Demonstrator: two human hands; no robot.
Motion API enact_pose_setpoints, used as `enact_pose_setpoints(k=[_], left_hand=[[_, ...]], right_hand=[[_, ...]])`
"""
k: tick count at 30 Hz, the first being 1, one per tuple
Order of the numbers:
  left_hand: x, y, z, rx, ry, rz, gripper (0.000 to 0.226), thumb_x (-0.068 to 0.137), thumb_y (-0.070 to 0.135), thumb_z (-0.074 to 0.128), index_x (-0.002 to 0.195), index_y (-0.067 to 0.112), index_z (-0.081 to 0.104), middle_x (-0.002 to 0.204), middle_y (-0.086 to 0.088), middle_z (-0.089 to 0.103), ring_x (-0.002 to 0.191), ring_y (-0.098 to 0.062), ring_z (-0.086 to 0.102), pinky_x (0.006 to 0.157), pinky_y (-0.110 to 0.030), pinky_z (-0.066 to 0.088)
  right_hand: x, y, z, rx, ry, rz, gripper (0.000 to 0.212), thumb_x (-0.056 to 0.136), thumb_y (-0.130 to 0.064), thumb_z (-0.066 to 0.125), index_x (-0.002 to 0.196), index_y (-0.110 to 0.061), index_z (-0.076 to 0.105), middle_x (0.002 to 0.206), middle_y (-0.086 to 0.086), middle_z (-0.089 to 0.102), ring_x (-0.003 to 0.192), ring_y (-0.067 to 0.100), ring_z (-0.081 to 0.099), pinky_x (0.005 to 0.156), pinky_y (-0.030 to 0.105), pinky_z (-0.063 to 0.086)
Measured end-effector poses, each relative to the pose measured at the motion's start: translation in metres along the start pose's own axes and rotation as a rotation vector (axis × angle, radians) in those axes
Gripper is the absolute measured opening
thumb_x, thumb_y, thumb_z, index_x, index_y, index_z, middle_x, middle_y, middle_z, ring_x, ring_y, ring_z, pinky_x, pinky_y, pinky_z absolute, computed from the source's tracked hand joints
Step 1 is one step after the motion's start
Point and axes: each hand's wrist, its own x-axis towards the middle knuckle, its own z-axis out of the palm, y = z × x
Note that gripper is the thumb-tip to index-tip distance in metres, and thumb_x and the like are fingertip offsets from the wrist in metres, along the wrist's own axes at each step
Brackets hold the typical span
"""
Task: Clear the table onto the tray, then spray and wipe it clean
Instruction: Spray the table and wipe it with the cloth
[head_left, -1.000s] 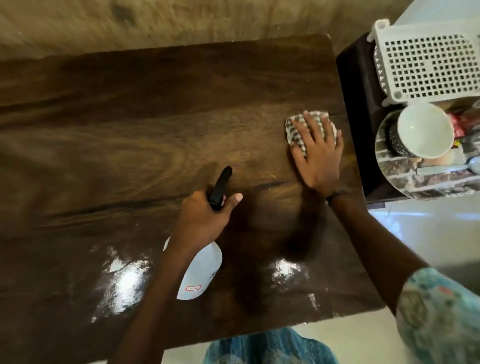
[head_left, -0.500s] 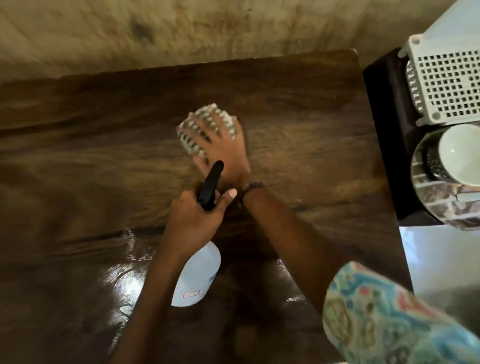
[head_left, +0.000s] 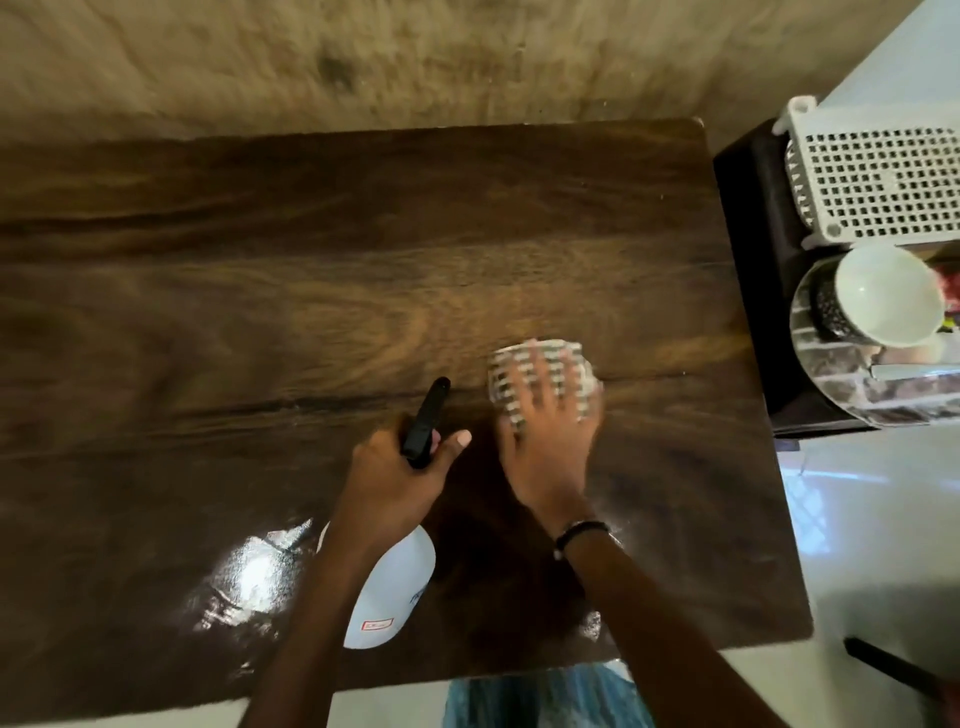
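Note:
My left hand (head_left: 397, 475) grips the neck of a white spray bottle (head_left: 392, 590) with a black nozzle (head_left: 427, 421), held just above the dark wooden table (head_left: 260, 322) near its front edge. My right hand (head_left: 553, 439) lies flat with spread fingers on a checked cloth (head_left: 540, 374) and presses it onto the table's right-centre; hand and cloth are motion-blurred. On a dark side stand to the right sits the shiny tray (head_left: 883, 400) with a white bowl (head_left: 888, 301) on it.
A white perforated basket (head_left: 883, 182) stands behind the tray on the side stand (head_left: 753, 270). Wet glare (head_left: 254, 577) shines on the table's front left. A beige wall runs behind the table. A dark bar (head_left: 893, 670) lies on the pale floor at lower right.
My right hand has swept the cloth from the table's right edge leftward to the centre, then back toward the right and nearer me. My left hand keeps holding the spray bottle in place.

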Motion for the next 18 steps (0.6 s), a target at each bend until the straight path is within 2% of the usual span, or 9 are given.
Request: enact_pose_setpoints(k=[3,5,7,10,13,15,18], left_hand=[[-0.015,-0.011,0.001,0.036,0.032,0.006,0.021,0.081,0.035,0.069,0.084,0.016,0.061,0.073,0.000,0.060,0.074,-0.024,0.058,0.067,-0.026,0.041],[-0.027,-0.020,0.000,0.044,0.035,0.006,0.021,0.081,0.034,0.069,0.083,0.015,0.061,0.070,-0.002,0.059,0.074,-0.028,0.058,0.068,-0.028,0.042],[-0.039,-0.031,-0.003,0.035,0.038,0.015,0.029,0.080,0.037,0.069,0.089,0.010,0.064,0.073,-0.005,0.061,0.076,-0.029,0.060,0.068,-0.028,0.042],[-0.055,-0.045,-0.009,0.008,0.030,0.008,0.033,0.080,0.038,0.068,0.094,0.009,0.064,0.084,-0.006,0.064,0.080,-0.022,0.060,0.071,-0.027,0.040],[-0.069,-0.060,-0.014,-0.002,0.044,-0.020,0.032,0.079,0.040,0.068,0.094,0.011,0.064,0.086,-0.005,0.065,0.082,-0.022,0.060,0.072,-0.026,0.041],[-0.075,-0.071,-0.020,-0.021,0.045,-0.049,0.031,0.079,0.040,0.069,0.091,0.013,0.064,0.083,-0.002,0.064,0.081,-0.020,0.060,0.068,-0.026,0.040],[-0.081,-0.085,-0.030,-0.049,0.039,-0.076,0.027,0.079,0.040,0.068,0.090,0.015,0.063,0.078,0.002,0.062,0.080,-0.018,0.059,0.072,-0.026,0.040]], right_hand=[[-0.045,-0.030,0.014,0.081,-0.051,-0.341,0.052,0.090,-0.041,0.049,0.140,-0.037,0.036,0.153,-0.006,0.032,0.144,0.028,0.022,0.112,0.062,0.014],[-0.071,-0.012,0.014,0.034,-0.094,-0.461,0.053,0.089,-0.040,0.050,0.140,-0.037,0.038,0.152,-0.007,0.034,0.143,0.026,0.025,0.112,0.061,0.018],[-0.089,0.023,0.008,-0.031,-0.087,-0.406,0.057,0.086,-0.042,0.050,0.141,-0.036,0.038,0.153,-0.006,0.033,0.143,0.026,0.025,0.111,0.060,0.021],[-0.109,0.067,-0.005,-0.063,-0.043,-0.101,0.057,0.087,-0.045,0.042,0.143,-0.034,0.035,0.154,-0.004,0.030,0.144,0.027,0.022,0.114,0.054,0.016],[-0.137,0.065,-0.004,-0.044,-0.011,0.134,0.056,0.089,-0.045,0.037,0.143,-0.032,0.034,0.154,-0.002,0.031,0.143,0.028,0.021,0.115,0.054,0.015],[-0.160,0.043,0.002,-0.028,-0.011,0.145,0.056,0.087,-0.043,0.038,0.142,-0.030,0.037,0.152,0.001,0.036,0.141,0.030,0.024,0.114,0.054,0.014],[-0.188,-0.004,0.016,0.008,-0.059,-0.015,0.057,0.085,-0.040,0.042,0.141,-0.031,0.036,0.151,-0.003,0.033,0.141,0.029,0.027,0.113,0.057,0.017]])
